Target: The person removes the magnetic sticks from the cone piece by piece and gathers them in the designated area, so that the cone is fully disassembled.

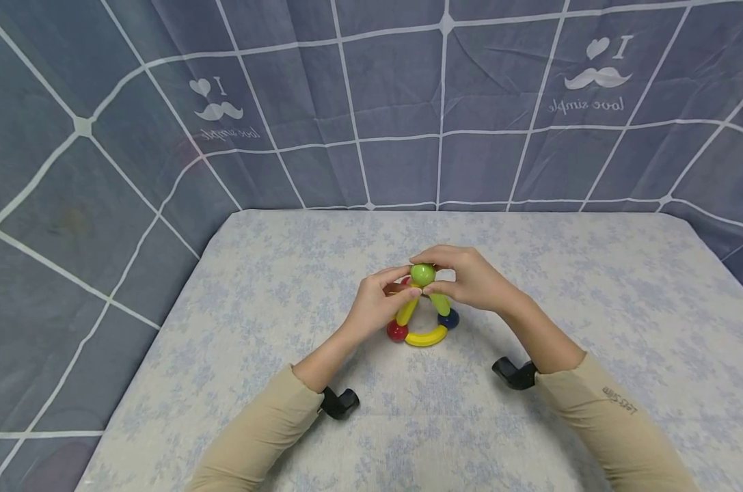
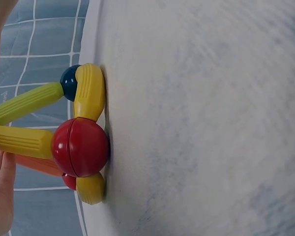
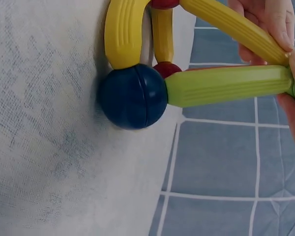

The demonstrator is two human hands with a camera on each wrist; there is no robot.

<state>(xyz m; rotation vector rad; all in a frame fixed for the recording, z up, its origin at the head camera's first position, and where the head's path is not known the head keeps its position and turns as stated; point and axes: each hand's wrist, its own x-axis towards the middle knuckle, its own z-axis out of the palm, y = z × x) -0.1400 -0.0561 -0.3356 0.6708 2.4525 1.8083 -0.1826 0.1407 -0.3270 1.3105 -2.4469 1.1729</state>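
Observation:
A pyramid of toy building rods and balls stands on the table, with a green ball at its top. My left hand pinches the upper end of a straight yellow rod just below that ball. My right hand holds the green ball between thumb and fingers. A lime-green rod runs down to a dark blue ball, and the yellow rod meets a red ball. Between these lower balls lies a curved yellow piece. Behind, an orange rod is partly hidden, as is a second red ball.
A pale blue patterned cloth covers the table. Blue-grey curtains with white lines hang behind it and at the left. Black wrist bands sit at both sleeve cuffs.

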